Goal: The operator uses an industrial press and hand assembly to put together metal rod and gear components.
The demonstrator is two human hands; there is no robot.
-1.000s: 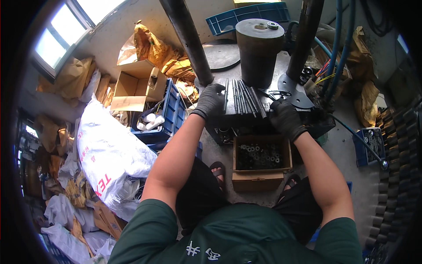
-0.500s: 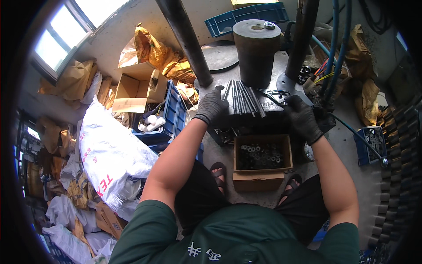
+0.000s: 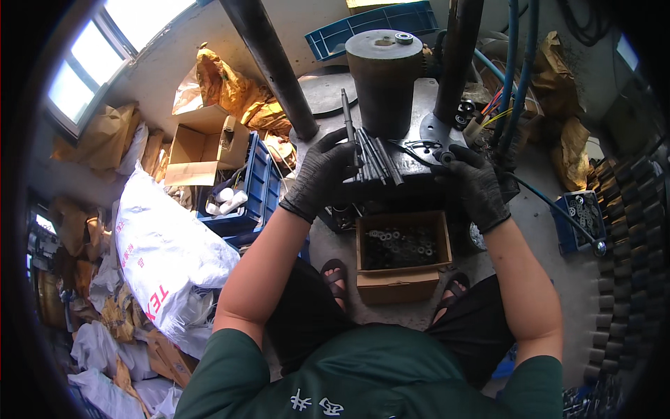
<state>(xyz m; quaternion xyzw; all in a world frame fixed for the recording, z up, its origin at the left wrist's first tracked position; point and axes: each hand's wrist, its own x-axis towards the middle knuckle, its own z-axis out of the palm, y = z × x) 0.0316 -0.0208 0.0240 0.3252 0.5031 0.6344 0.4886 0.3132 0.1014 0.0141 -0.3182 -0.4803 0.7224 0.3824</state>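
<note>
Your left hand [image 3: 322, 174] has now lifted one thin dark metal rod [image 3: 347, 119] from the pile, its grip closed around it, while your right hand [image 3: 474, 183] pinches a small black ring [image 3: 447, 158].

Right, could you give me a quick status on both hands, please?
Left hand grips one dark rod. Right hand pinches a small bearing. Rod pile between them.

A thin dark metal rod [image 3: 347, 119] stands nearly upright, its lower end gripped in the gloved left hand [image 3: 322, 174]. Just beside it, a bundle of similar dark rods [image 3: 377, 162] lies fanned flat on the table [image 3: 419, 105]. The gloved right hand [image 3: 477, 183] pinches a small dark ring [image 3: 447, 158].
</note>
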